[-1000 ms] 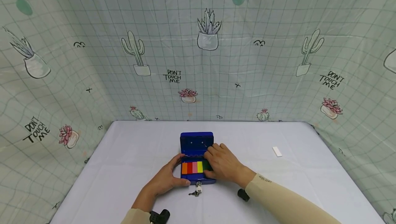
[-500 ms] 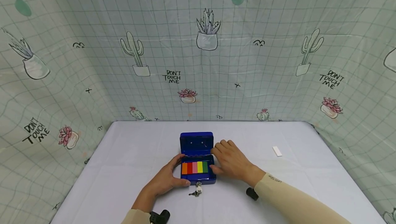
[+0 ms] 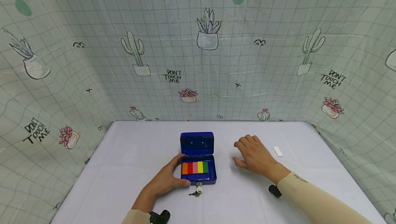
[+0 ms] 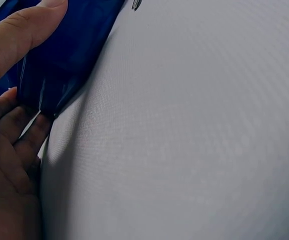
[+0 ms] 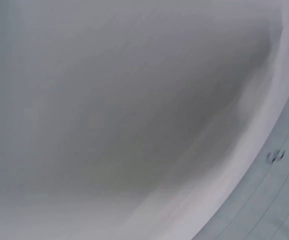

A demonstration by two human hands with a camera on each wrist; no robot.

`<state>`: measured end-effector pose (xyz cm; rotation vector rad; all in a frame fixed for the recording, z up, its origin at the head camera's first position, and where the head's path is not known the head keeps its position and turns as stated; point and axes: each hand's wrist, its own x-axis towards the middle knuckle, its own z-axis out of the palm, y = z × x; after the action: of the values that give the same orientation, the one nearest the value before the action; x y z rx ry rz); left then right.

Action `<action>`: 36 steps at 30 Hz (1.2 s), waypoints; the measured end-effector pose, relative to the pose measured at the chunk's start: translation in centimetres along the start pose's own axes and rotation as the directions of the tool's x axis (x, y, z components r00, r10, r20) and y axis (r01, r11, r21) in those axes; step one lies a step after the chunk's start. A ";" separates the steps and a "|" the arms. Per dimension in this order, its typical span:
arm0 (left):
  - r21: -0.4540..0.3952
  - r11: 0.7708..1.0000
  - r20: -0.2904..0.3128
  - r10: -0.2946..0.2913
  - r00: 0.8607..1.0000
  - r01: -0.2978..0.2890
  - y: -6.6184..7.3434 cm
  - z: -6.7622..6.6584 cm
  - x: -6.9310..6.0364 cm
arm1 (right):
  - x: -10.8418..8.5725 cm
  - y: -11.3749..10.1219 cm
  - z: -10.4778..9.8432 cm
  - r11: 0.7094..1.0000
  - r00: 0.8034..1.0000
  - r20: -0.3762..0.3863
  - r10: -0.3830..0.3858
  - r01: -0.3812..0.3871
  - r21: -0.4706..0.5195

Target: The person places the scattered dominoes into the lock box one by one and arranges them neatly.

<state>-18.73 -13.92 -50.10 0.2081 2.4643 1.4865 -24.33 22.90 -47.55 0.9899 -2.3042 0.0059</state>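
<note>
A blue metal cash box (image 3: 211,178) stands on the white table with its lid (image 3: 197,143) raised. Several flat blocks lie side by side in it, from an orange block (image 3: 184,168) to a green block (image 3: 205,167). My left hand (image 3: 168,178) grips the box's left side, thumb at the front corner and fingers round toward the back, as the left wrist view also shows on the blue wall (image 4: 64,55). My right hand (image 3: 256,156) hovers right of the box, fingers loosely bent, holding nothing. A white block (image 3: 277,151) lies just beyond it.
Keys (image 3: 195,193) hang at the lock (image 3: 199,187) on the box's front and lie against the tablecloth. Behind the table's far edge rises a patterned curtain (image 3: 229,62). The right wrist view is mostly blurred tablecloth (image 5: 134,125).
My right hand has left the box and moved right toward the white block, uncovering the green block at the row's right end. The left hand and box stay put.
</note>
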 end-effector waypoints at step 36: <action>0.032 0.999 0.006 -0.018 1.000 0.018 0.2 -0.1 0.0 | -10.6 11.2 -1.9 0.963 0.895 0.355 0.269 -0.250 -0.099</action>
<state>-18.76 -13.95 -49.86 0.1962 2.4795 1.4375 -25.13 38.35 -49.21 0.6930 -2.7510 -0.1381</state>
